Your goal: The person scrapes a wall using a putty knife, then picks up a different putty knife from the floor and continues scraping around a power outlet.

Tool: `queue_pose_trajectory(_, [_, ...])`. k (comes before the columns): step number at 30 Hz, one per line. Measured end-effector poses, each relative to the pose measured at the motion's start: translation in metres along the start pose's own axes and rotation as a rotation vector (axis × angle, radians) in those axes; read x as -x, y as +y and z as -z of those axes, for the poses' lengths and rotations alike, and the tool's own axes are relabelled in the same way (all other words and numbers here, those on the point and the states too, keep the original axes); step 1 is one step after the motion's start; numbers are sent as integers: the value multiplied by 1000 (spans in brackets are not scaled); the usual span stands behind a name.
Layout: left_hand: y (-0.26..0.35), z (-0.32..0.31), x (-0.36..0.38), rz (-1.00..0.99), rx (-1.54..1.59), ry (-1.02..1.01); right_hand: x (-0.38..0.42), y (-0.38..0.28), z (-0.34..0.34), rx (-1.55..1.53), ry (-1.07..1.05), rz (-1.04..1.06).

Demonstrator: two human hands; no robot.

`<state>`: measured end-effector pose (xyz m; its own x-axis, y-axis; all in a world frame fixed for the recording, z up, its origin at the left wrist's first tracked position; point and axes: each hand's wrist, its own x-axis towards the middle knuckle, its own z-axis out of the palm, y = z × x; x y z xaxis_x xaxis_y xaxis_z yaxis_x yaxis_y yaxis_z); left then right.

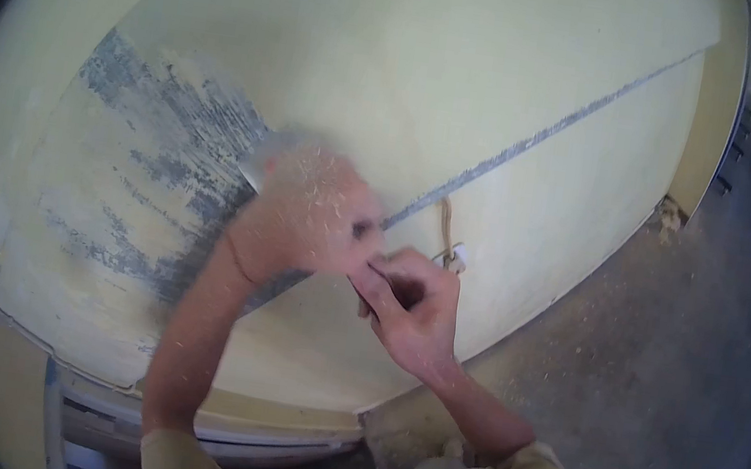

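Observation:
A wide metal scraper point(261, 155) lies against the pale wall, its blade partly showing beyond my left hand. My left hand point(312, 212), smeared by motion, is closed over the scraper close to its blade. Right beside it, my right hand point(413, 311) is curled with thumb and fingers around what appears to be the handle end; most of the handle is hidden by both hands. Under and left of the blade is a patch of wall point(165, 102) with streaky grey showing through flaking cream paint. Small chips fly around my left hand.
A grey stripe point(539, 142) crosses the wall diagonally. Below it, a cable point(446, 225) hangs at a small white fitting point(458, 257). The dusty floor point(643, 365) spreads to the right. Pale frames or boards point(207, 431) lie at lower left, and a door edge point(712, 127) stands at upper right.

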<state>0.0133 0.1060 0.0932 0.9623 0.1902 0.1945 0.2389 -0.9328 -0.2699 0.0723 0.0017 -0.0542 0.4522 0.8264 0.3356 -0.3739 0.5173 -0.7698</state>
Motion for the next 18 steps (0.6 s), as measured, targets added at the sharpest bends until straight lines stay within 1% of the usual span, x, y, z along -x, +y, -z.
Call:
queue_pose_trajectory(2, [1, -1, 3, -27, 4, -50, -4, -7, -13, -148, 0, 81])
queue_pose_trajectory(3, [4, -6, 6, -48, 21, -77, 6, -5, -6, -143, -4, 69])
queue_pose_trajectory(5, [19, -40, 14, -44, 57, -94, 31, 11, 15, -11, 61, -57])
queue_pose_trajectory(7, [28, -56, 12, -42, 87, -108, 33, 16, 28, 6, 59, -55])
queue_pose_trajectory(9, [28, -57, 12, -21, 121, -109, 38, 15, 31, 3, 67, -57])
queue_pose_trajectory(11, [30, -53, 10, -23, 132, -117, 38, 10, 33, -24, 40, -111])
queue_pose_trajectory(16, [30, -55, 10, -61, 121, -122, 36, 19, 32, -58, 53, -77])
queue_pose_trajectory(18, [30, -56, 10, -75, 130, -84, 37, 19, 29, -65, 71, -69])
